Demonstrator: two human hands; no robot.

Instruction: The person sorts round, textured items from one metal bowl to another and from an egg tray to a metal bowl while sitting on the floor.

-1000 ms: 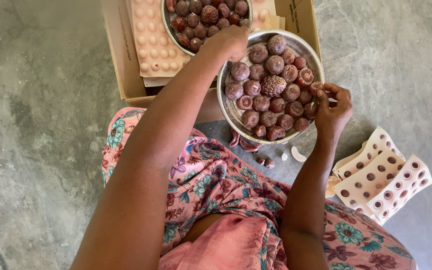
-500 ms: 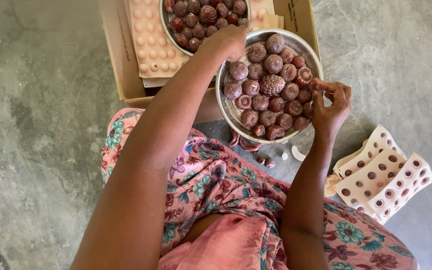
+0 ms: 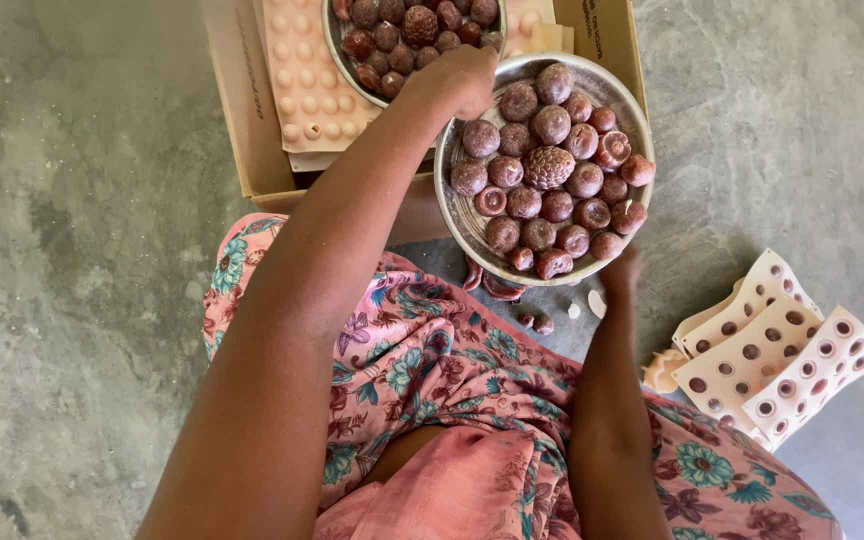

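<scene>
A cardboard box (image 3: 252, 130) on the concrete floor (image 3: 72, 300) holds a peach mould sheet (image 3: 307, 80). The left hand (image 3: 462, 80) curls closed over the rim of a metal bowl (image 3: 452, 200) heaped with dark-red moulded balls (image 3: 549, 167). The right hand (image 3: 620, 268) sits beneath the bowl's near edge, its fingers hidden. White moulds (image 3: 782, 350) lie rightmost.

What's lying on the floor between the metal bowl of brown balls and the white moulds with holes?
In the head view, bare grey floor, apart from the right hand under the metal bowl; white moulds sit apart.
</scene>
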